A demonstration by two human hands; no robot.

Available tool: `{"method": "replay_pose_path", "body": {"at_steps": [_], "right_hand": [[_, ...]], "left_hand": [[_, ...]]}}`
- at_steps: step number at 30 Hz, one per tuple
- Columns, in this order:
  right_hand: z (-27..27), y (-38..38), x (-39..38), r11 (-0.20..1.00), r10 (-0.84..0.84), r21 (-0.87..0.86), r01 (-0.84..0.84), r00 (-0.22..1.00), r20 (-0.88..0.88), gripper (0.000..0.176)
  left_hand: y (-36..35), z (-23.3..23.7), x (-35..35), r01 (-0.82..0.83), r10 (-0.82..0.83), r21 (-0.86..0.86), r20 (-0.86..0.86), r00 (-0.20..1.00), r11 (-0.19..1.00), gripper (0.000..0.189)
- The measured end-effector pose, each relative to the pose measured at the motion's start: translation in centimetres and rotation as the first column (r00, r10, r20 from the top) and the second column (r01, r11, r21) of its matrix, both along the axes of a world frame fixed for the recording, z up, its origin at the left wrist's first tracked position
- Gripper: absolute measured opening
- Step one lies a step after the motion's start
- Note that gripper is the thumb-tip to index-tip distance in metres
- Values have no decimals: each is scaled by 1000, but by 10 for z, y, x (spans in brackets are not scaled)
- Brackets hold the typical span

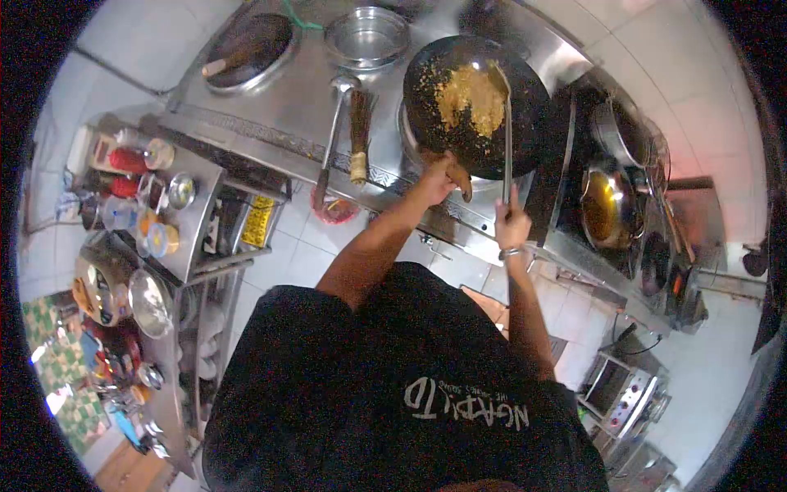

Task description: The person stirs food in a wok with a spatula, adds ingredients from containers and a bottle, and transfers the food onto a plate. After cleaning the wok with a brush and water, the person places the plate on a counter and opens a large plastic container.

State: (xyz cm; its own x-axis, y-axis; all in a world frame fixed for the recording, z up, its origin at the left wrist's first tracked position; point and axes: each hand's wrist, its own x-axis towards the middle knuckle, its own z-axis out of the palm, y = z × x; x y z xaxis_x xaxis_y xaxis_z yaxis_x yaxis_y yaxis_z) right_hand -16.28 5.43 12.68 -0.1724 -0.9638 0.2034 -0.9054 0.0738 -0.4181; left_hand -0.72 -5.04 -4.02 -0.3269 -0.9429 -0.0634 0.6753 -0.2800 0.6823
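A black wok (525,135) sits tilted over the stove burner, with yellow-brown crumbly food (471,98) spread across its inside. My left hand (441,180) is closed at the wok's near edge, where a small brown piece, perhaps a cloth or handle, shows beside the fingers. Wrapped around the lower end of a long metal wok spatula (507,148) is my right hand (513,225). The spatula's head rests at the far right side of the food, inside the wok.
Left of the wok, a ladle (334,123) and a bamboo brush (359,135) lie on the steel stove top (270,102). A metal pan (366,37) stands behind them. To the right is a pot of yellow oil (605,201). Seasoning containers (162,239) crowd the left shelf.
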Motion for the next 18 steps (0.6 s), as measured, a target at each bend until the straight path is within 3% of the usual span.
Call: {"method": "replay_pose_path", "body": {"at_steps": [1, 2, 3, 4, 6, 7, 8, 9, 11, 12, 14, 15, 16, 17, 18], "right_hand": [[-36, 7, -9, 985, 69, -157, -68, 998, 3, 47], [-57, 16, -14, 982, 118, -156, -106, 990, 71, 48], [-58, 22, -13, 996, 85, 0, -85, 996, -4, 48], [-71, 24, -18, 981, 130, -143, -134, 991, -40, 48], [-85, 24, -29, 943, 179, -270, -195, 980, -83, 49], [-86, 27, -35, 983, 138, -113, -146, 987, -80, 49], [-87, 30, -38, 995, 94, 48, -90, 992, -87, 49], [-80, 31, -39, 997, 34, 70, -31, 998, -50, 45], [-61, 34, -57, 934, -82, 346, -85, 893, 442, 41], [-68, 31, -96, 868, -161, 491, -71, 896, 414, 36], [-73, 22, -172, 681, -248, 728, -83, 909, 335, 30], [-49, 11, -194, 646, -53, 758, -82, 987, 152, 30], [-10, -6, -207, 630, 351, 766, -127, 926, -135, 30], [31, -22, -216, 593, 651, 787, -170, 676, -345, 32], [75, -40, -215, 546, 799, 812, -206, 418, -432, 35]], "left_hand": [[5, -8, 5, 23, -23, 7, -19, 1000, 1000, 14], [13, -8, 17, 23, -23, 22, -5, 1000, 999, 17], [22, -8, 28, 24, -24, 37, 9, 1000, 999, 21], [38, 2, 48, 111, -108, -87, 37, 993, 990, 28], [86, 68, 96, 166, -163, 23, -73, 984, 986, 34], [111, 109, 126, 159, -105, 256, -212, 972, 953, 33], [126, 89, 152, 163, -133, 111, -236, 963, 980, 34], [150, 79, 174, 69, -56, 128, -102, 993, 989, 34], [198, 73, 216, -174, 139, 202, 179, 974, 964, 33], [222, 75, 236, -323, 234, 252, 326, 916, 912, 33], [280, 26, 283, -507, 389, 375, 347, 853, 777, 36], [312, -11, 308, -572, 472, 463, 324, 820, 677, 37], [347, -47, 330, -631, 560, 557, 321, 764, 541, 40], [367, -20, 336, -499, 525, 424, 61, 849, 756, 39], [400, -64, 354, -511, 513, 356, 95, 853, 783, 47]]}}
